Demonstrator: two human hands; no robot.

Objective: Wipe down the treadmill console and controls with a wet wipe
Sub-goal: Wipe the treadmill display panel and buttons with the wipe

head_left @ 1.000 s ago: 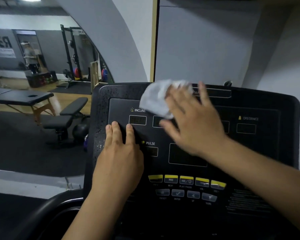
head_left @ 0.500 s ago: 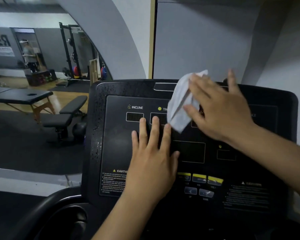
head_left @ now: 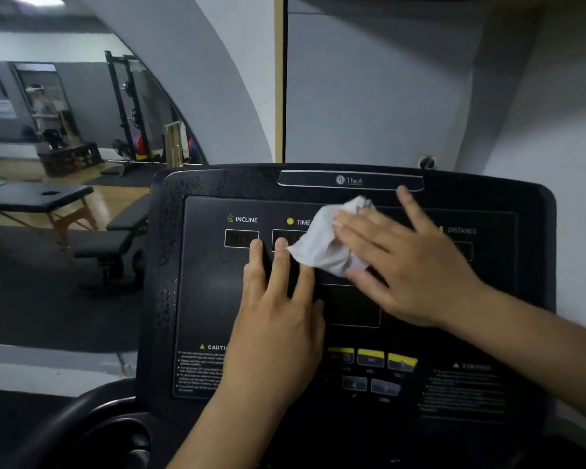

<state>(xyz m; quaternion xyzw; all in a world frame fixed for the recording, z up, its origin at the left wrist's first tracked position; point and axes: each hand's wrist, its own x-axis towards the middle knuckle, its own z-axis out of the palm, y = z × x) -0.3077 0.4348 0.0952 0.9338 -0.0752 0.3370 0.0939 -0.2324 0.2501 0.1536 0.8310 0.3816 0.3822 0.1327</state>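
though flat — two hands, one wipe

Black massage table on wooden legs; black weight bench beside it; squat rack well behind.

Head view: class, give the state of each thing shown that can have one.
console: droplets on its left border.
wet wipe: crumpled, pressed against the console.
right hand: fingers straight, pressing the wet wipe.
left hand: flat on the console, holding nothing.
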